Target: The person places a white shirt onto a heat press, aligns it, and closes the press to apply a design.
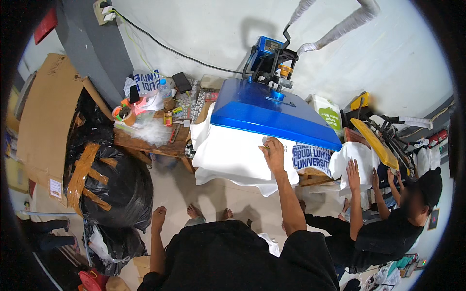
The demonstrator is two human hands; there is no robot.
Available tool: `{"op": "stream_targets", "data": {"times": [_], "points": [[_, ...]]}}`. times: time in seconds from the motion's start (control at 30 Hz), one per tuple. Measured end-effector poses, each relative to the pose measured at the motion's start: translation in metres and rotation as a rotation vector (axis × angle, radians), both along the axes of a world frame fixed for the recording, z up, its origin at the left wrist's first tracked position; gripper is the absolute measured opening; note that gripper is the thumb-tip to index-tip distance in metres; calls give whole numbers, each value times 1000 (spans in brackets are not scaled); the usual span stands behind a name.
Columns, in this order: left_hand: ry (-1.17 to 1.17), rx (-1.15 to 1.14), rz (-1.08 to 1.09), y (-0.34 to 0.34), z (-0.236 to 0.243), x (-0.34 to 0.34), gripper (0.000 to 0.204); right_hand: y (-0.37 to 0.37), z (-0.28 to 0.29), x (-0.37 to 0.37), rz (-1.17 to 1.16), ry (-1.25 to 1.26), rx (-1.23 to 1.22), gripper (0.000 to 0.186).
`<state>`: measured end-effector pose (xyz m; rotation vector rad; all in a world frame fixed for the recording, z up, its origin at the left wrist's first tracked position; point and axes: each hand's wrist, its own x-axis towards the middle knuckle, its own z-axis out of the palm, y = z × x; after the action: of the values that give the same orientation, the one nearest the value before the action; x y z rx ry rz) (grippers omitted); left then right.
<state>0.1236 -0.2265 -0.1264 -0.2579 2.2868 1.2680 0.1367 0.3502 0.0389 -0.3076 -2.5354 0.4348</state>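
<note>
In front of me, a white cloth [233, 153] lies spread under the blue top plate [272, 116] of a heat press, and its near edge hangs down in folds. My right hand [275, 153] reaches over the cloth with its fingers bent together near a small mark; what they pinch, if anything, is too small to tell. To the right of that hand sits a white piece with large blue lettering [310, 157]. My left hand [158, 217] hangs low at my side with curled fingers, away from the press, and nothing shows in it.
A wooden table [133, 140] at left holds tape rolls, a bottle [165, 89], a phone [182, 82] and plastic bags. Black bags [116, 184] and cardboard [46, 126] stand left. Right, a co-worker [388, 228] reaches toward white cloth by a yellow press [376, 143].
</note>
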Motion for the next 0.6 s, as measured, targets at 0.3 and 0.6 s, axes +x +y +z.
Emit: {"op": "stream_targets", "data": {"times": [0.3, 0.6], "points": [[-49, -33, -51, 71, 8, 59, 34, 30, -16, 1, 51, 146, -131, 13], [-61, -28, -2, 112, 14, 107, 36, 34, -19, 3, 3, 97, -208, 30]]}}
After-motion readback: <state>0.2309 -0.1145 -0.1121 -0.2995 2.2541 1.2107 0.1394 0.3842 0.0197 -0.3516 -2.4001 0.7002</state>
